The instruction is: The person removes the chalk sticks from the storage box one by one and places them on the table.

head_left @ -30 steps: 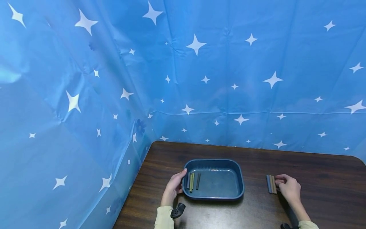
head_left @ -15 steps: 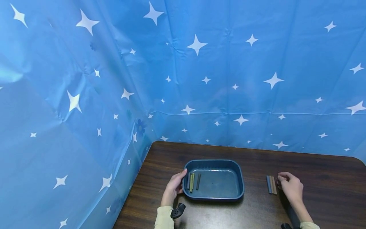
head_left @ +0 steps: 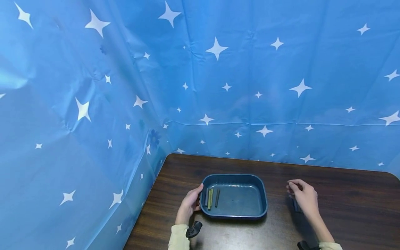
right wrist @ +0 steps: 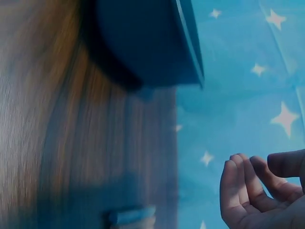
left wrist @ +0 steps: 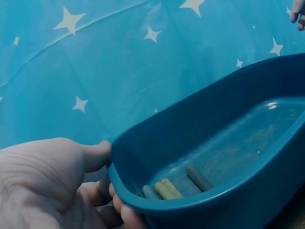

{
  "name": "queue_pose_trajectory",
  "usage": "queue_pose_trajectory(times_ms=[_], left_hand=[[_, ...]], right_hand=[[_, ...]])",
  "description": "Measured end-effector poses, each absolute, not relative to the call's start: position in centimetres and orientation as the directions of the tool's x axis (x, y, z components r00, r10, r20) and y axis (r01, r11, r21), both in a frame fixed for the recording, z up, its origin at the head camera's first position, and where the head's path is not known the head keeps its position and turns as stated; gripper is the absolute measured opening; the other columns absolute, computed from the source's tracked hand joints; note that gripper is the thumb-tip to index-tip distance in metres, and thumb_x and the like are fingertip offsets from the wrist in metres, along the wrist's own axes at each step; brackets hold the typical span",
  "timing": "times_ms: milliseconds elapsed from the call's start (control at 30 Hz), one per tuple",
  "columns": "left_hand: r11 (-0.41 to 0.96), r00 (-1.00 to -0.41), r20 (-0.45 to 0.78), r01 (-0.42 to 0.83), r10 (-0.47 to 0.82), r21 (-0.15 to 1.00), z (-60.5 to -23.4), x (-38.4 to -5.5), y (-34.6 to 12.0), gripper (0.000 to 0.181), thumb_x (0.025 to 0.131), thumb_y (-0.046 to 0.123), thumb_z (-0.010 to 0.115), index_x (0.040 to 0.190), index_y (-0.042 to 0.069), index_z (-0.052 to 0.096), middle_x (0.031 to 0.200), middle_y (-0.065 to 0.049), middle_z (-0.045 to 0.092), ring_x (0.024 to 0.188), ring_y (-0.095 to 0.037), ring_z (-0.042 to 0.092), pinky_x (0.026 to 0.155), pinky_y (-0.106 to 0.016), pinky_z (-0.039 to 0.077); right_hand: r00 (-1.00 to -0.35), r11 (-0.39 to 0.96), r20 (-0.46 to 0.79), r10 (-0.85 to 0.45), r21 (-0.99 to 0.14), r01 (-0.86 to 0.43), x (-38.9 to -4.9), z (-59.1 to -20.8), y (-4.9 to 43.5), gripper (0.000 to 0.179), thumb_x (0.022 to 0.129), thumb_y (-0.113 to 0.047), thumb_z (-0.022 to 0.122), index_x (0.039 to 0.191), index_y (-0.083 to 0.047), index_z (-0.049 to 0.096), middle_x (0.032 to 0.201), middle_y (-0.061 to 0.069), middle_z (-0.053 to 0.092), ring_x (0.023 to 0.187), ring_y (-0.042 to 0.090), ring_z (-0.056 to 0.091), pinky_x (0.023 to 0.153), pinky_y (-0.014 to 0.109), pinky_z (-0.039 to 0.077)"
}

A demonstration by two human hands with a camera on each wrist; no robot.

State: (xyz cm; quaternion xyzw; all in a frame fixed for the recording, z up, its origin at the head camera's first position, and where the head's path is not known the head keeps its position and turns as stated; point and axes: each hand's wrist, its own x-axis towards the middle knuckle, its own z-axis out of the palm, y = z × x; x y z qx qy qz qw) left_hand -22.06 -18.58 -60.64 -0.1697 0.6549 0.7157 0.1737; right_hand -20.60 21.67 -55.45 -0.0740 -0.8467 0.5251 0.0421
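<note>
tray (head_left: pixel 240 201) blue | sticks (left wrist: pixel 167 189) yellow, grey | table (head_left: pixel 359 208) brown | backdrop (head_left: pixel 247 76) white-starred blue

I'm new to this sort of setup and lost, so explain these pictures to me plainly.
There is no machine here: these are a person's bare left hand and right hand. The wide picture comes from a camera on the head, looking forward and down; the other two come from cameras on the wrists. On the dark table stands a blue tub with short sticks inside, yellow and darker ones. The left hand has the tub's edge in its grip. The right hand hovers near more sticks on the table; I can see nothing held in it.
</note>
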Motion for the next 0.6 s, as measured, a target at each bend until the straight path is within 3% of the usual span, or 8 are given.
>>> queue_pose_trajectory(times_ms=[233,600], left_hand=[[-0.101,-0.873,-0.487,-0.486,0.015,0.868,-60.5,-22.1,-18.8,0.036,0.106,0.039,0.055,0.078,0.017,0.053,0.067,0.004,0.046,0.054,-0.006,0.041,0.048,-0.016,0.041],[-0.127,-0.860,-0.506,-0.510,0.060,0.851,-60.5,-22.3,-19.0,0.036,0.105,0.037,0.054,0.075,0.018,0.053,0.064,0.007,0.046,0.052,-0.004,0.039,0.047,-0.016,0.041]], right_hand=[[-0.996,0.417,-0.019,0.089,-0.907,0.054,-20.5,-54.8,18.5,0.027,0.110,-0.012,0.052,0.122,0.007,0.066,0.103,0.020,0.073,0.089,0.024,0.073,0.072,0.029,0.059],[-0.998,0.325,-0.049,0.028,-0.944,0.056,-21.3,-55.1,14.0,0.025,0.109,-0.009,0.053,0.118,0.009,0.067,0.101,0.022,0.073,0.085,0.022,0.071,0.072,0.031,0.060]])
